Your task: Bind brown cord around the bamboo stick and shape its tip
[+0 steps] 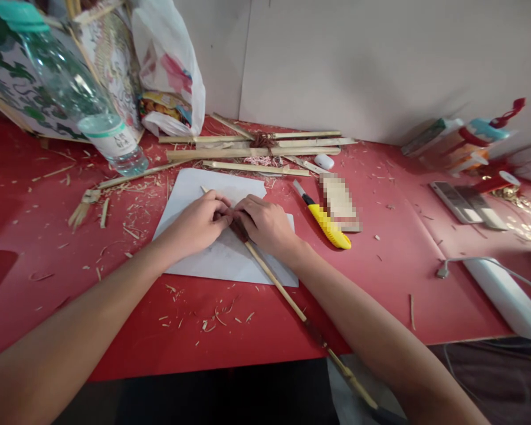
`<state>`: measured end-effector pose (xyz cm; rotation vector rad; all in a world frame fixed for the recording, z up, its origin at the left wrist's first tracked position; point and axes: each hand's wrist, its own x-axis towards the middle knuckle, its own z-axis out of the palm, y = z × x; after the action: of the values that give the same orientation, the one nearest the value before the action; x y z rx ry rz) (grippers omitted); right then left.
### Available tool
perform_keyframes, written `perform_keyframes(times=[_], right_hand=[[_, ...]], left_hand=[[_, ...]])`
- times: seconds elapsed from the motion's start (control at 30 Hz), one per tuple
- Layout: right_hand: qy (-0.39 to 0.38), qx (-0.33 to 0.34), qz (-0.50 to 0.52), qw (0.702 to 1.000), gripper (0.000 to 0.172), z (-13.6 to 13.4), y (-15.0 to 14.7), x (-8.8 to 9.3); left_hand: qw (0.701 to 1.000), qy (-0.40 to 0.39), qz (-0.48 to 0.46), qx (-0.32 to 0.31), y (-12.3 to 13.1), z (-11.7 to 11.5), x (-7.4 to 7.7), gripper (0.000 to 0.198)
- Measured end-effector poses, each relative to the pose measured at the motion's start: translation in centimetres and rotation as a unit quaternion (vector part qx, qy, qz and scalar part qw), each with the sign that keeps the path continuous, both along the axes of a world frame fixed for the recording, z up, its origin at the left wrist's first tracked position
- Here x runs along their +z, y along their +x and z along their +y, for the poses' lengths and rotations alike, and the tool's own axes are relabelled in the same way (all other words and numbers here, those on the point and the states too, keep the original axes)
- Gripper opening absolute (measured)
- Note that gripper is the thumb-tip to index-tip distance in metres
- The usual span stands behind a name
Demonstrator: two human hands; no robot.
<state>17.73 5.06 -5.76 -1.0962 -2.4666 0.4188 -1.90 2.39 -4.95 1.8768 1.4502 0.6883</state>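
A long thin bamboo stick [274, 280] slants from the white sheet [194, 260] down past the table's front edge, with dark brown wrapped bands along it. Closed around its upper part is my left hand [203, 221], fingertips pinched just beside the upper brown band. My right hand [265, 224] grips the same place from the other side, its thumb and fingers pressed together close to the left ones. The stick's pale tip shows beyond the left fingers. What lies between the fingertips is partly hidden. Right of the sheet rests a yellow utility knife [330, 227], blade out.
Split bamboo strips [252, 153] lie along the wall, with shavings scattered about. A water bottle [110, 139] and a plastic bag [172, 65] stand back left. Near the knife is a blurred tan block [338, 198]. A white power bank [504, 295] with a cable sits right.
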Motion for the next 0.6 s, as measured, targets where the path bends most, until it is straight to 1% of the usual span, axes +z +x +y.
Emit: perform_keyframes(times=[0.1,0.23,0.47,0.6], right_hand=[[0.01,0.01,0.014,1.0,0.023,-0.1,0.17,0.02],[0.03,0.03,-0.001,0.999,0.022,-0.24,0.29,0.04],[0.05,0.025,-0.033,0.998,0.024,-0.21,0.2,0.18],[0.061,0.022,-0.05,0.997,0.026,-0.28,-0.04,0.13]], left_hand=[[1.0,-0.001,0.009,0.0,0.16,-0.13,0.18,0.02],[1.0,-0.003,0.006,0.004,0.19,-0.16,0.19,0.017],[0.999,-0.01,-0.029,0.017,-0.05,0.02,-0.46,0.015],[1.0,0.0,-0.02,0.017,0.02,-0.04,-0.5,0.017]])
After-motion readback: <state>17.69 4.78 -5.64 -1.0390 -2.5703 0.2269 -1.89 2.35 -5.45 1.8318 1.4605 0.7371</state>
